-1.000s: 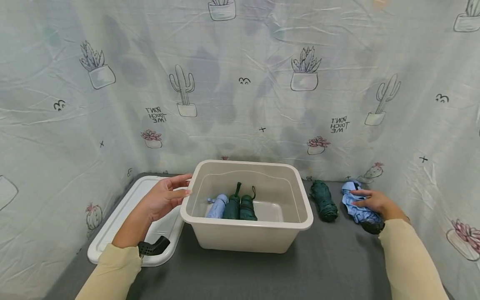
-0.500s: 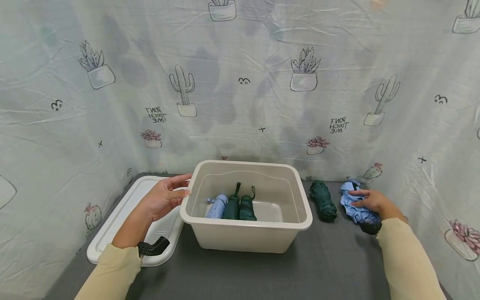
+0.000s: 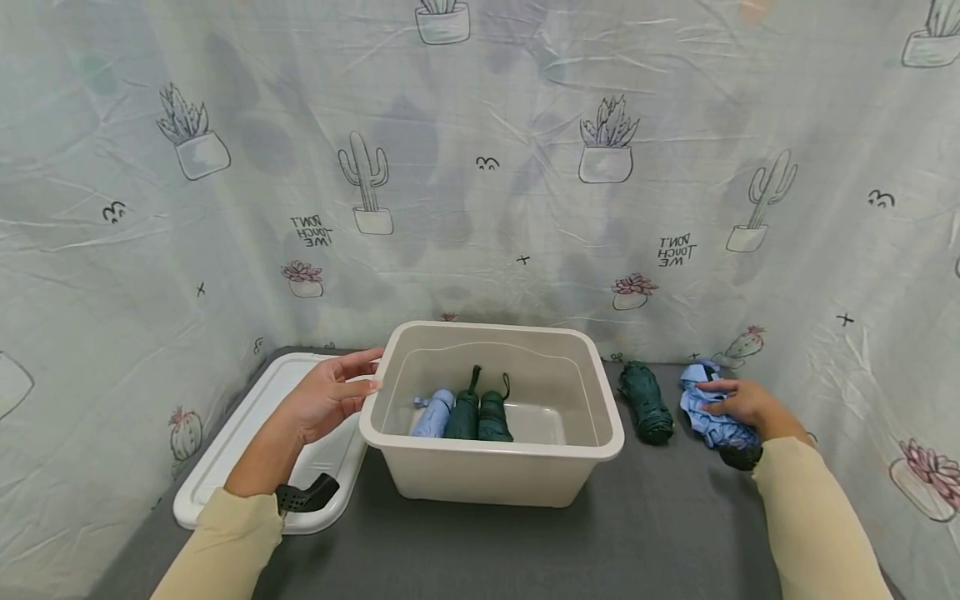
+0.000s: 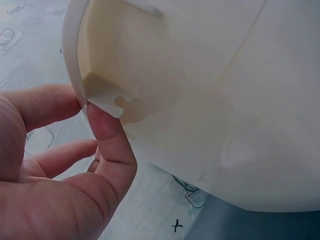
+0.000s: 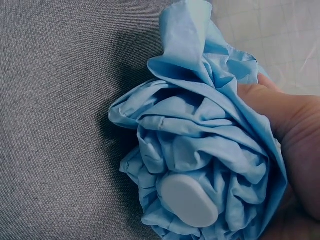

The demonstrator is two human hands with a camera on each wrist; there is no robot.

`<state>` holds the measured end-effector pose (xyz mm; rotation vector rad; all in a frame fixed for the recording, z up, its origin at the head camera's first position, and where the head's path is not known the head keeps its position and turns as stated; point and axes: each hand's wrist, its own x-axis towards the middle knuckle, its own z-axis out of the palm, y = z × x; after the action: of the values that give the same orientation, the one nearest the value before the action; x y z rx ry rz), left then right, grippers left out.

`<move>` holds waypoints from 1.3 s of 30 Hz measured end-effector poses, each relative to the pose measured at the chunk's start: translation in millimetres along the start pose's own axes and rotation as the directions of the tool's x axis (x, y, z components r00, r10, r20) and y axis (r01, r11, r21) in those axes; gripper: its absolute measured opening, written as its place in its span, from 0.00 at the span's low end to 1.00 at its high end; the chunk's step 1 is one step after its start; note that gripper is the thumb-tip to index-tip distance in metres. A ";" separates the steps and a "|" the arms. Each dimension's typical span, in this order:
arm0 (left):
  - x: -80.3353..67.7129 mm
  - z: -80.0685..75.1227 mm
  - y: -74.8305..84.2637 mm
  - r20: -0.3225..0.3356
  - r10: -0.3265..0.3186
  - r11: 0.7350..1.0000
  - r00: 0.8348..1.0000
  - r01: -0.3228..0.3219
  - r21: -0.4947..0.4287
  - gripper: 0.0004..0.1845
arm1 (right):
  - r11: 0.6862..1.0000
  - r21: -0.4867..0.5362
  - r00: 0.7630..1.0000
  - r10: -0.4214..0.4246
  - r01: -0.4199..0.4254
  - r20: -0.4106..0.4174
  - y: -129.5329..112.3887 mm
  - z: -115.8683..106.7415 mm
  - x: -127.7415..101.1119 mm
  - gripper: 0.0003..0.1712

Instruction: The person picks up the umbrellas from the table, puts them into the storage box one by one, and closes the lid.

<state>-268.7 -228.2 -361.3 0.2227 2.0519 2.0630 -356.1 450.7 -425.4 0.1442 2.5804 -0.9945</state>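
Observation:
My left hand (image 3: 330,396) pinches the left rim of a beige plastic bin (image 3: 487,475); in the left wrist view, the thumb and a finger meet at the bin's rim (image 4: 72,55). Inside the bin lie a folded light-blue umbrella (image 3: 435,414) and two folded dark-green umbrellas, the middle one (image 3: 462,414) and the right one (image 3: 494,417). To the right, my right hand (image 3: 753,406) grips a loosely bunched blue umbrella (image 3: 701,404) on the table. Its crumpled fabric and white oval end (image 5: 190,200) face the right wrist camera; most of my fingers are hidden behind it.
A rolled dark-green umbrella (image 3: 647,402) lies between the bin and the blue umbrella. Left of the bin, a white lid (image 3: 225,467) rests flat under my left forearm. The grey table (image 3: 525,550) is bounded by a patterned curtain (image 3: 480,217) behind and at both sides.

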 end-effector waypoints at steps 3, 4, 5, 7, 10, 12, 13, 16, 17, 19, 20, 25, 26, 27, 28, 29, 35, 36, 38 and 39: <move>-0.4 -0.2 -0.2 0.002 0.005 1.000 1.000 -0.005 0.001 0.36 | 1.000 -0.004 1.000 -0.002 0.002 0.000 1.7 -1.3 1.9 0.42; -0.5 -0.2 -0.2 0.003 0.006 1.000 1.000 -0.006 0.000 0.36 | 1.000 0.000 1.000 0.000 0.000 0.002 2.2 -1.6 2.4 0.42; -0.5 -0.3 -0.4 0.004 0.007 1.000 1.000 -0.007 -0.001 0.36 | 1.000 -0.003 1.000 0.002 -0.002 -0.001 2.4 -1.6 2.6 0.43; -0.3 -0.3 -0.6 0.004 0.006 1.000 1.000 -0.006 0.000 0.36 | 1.000 -0.008 1.000 -0.004 0.004 -0.006 2.3 -1.4 2.5 0.43; 0.1 -0.1 -0.8 0.004 0.006 1.000 1.000 -0.006 0.001 0.36 | 1.000 -0.018 1.000 -0.006 0.006 -0.007 0.1 0.2 1.0 0.43; 0.2 0.0 -0.8 0.004 0.007 1.000 1.000 -0.007 0.002 0.35 | 0.999 -0.037 1.000 -0.020 0.019 -0.010 -2.0 0.6 0.1 0.42; 0.1 0.1 -0.8 0.004 0.008 1.000 1.000 -0.008 0.002 0.35 | 0.999 -0.044 1.000 -0.020 0.020 -0.010 -2.8 1.1 -0.5 0.42; 0.0 0.3 -0.8 0.007 0.009 1.000 1.000 -0.009 0.000 0.36 | 0.997 -0.065 1.000 -0.030 0.030 -0.007 -4.5 1.5 -2.2 0.43; 0.0 0.3 -0.9 0.008 0.009 1.000 1.000 -0.009 -0.002 0.36 | 0.997 -0.073 0.999 -0.033 0.033 -0.006 -4.5 1.4 -2.5 0.43; -0.1 0.4 -1.0 0.009 0.010 1.000 1.000 -0.010 -0.004 0.36 | 0.996 -0.082 0.999 -0.037 0.036 -0.004 -4.2 1.3 -3.0 0.43; -0.2 0.4 -1.0 0.010 0.010 1.000 1.000 -0.010 -0.005 0.36 | 0.995 -0.094 0.999 -0.042 0.041 -0.003 -4.0 1.2 -3.1 0.42; -0.3 -0.1 -1.9 0.015 0.014 1.000 1.000 -0.014 -0.017 0.36 | 0.991 -0.115 0.998 -0.070 0.069 -0.006 -4.9 0.7 -2.2 0.40; -0.3 -0.1 -2.1 0.016 0.015 1.000 1.000 -0.014 -0.020 0.36 | 0.990 -0.120 0.997 -0.074 0.072 -0.006 -5.2 0.5 -1.7 0.40; -0.2 -0.1 -2.2 0.019 0.015 1.000 1.000 -0.015 -0.021 0.36 | 0.989 -0.124 0.997 -0.076 0.074 -0.006 -5.8 0.2 -1.6 0.40; -0.1 0.1 -2.2 0.021 0.016 1.000 1.000 -0.016 -0.019 0.36 | 0.987 -0.142 0.997 -0.082 0.080 -0.007 -5.9 -0.1 -1.4 0.39; 0.2 0.3 -2.1 0.024 0.017 1.000 1.000 -0.017 -0.017 0.36 | 0.984 -0.154 0.996 -0.087 0.085 -0.006 -6.5 -0.4 -1.5 0.39; 1.6 1.1 -1.1 0.028 0.008 1.000 1.000 -0.008 -0.003 0.36 | 0.959 -0.267 0.995 -0.103 0.100 0.000 -10.1 -2.8 -0.8 0.38; 1.2 1.0 -0.9 0.026 0.005 1.000 1.000 -0.005 -0.001 0.36 | 0.954 -0.281 0.994 -0.106 0.103 0.003 -10.8 -2.9 -0.1 0.38; 0.0 0.4 -0.2 0.022 -0.001 1.000 1.000 0.001 0.005 0.37 | 0.948 -0.297 0.993 -0.114 0.112 0.012 -12.8 -3.1 0.9 0.38; -0.7 0.1 0.1 0.019 -0.003 1.000 1.000 0.003 0.006 0.37 | 0.945 -0.306 0.993 -0.118 0.118 0.017 -13.6 -3.0 1.5 0.37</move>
<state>-268.0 -228.3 -361.1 0.2394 2.0463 2.0458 -361.4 442.4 -415.3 -0.0934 2.7324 -0.6174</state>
